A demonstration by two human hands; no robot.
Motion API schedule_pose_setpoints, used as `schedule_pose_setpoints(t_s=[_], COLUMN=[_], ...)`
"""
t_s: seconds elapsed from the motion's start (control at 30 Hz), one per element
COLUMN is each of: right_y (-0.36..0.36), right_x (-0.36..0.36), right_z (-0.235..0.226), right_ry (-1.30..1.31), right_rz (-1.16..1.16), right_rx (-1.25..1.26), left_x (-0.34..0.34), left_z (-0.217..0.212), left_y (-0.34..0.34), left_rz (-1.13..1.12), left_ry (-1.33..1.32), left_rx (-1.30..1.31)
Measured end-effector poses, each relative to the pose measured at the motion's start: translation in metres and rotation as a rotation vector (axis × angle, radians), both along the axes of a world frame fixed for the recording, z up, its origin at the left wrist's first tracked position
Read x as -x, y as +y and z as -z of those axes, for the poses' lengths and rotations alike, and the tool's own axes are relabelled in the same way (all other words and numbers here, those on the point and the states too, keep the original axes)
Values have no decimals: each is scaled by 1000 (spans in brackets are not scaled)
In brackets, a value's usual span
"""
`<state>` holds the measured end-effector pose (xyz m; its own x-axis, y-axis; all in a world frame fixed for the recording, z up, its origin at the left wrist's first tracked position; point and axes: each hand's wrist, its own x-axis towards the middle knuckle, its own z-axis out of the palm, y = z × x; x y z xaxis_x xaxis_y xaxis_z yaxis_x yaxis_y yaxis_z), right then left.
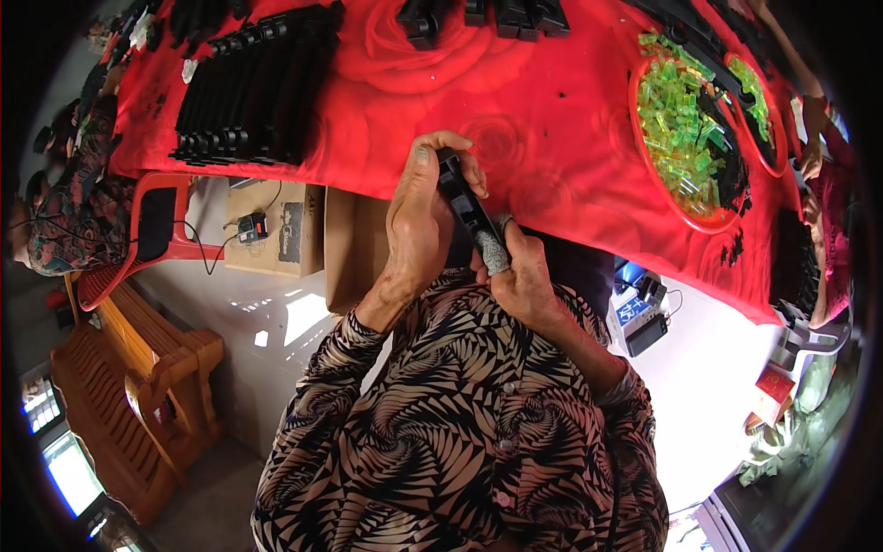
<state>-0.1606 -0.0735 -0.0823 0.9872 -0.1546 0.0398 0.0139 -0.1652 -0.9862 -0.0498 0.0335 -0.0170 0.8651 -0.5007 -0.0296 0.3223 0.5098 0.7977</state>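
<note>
I hold a long black plastic part (467,204) in front of my chest, at the near edge of the red-covered table. My left hand (416,216) is closed round its upper end, with fingers bent over the far side. Lower down, my right hand (527,276) grips the near end. A speckled grey wrap (492,250) shows at the right thumb; I cannot tell whether it is worn or held. Ahead and to the left, several similar long black parts (253,92) lie side by side in a stack.
Red basins hold clear yellow-green pieces (676,129) at the right; a smaller red basin (780,152) is beyond. More black parts (483,18) lie at the far edge. An open cardboard box (349,262), a red chair (152,258) and a wooden bench (138,386) stand left. Other people sit at both sides.
</note>
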Motion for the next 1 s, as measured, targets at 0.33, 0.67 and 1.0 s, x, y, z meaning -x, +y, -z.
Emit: schedule_pose_setpoints(t_s=[0.33,0.67,1.0], right_y=[-8,-18,-82], right_x=[7,11,-29], right_z=[-33,-60,-78], right_ry=[-98,60,-175], right_rz=[161,227,607], right_rx=[291,-524,-327], left_x=[-15,-30,-6], left_z=[11,18,8], left_y=[9,32,40], left_rz=[-132,-312,291], left_ry=[66,192,176], left_rx=[16,335,-141])
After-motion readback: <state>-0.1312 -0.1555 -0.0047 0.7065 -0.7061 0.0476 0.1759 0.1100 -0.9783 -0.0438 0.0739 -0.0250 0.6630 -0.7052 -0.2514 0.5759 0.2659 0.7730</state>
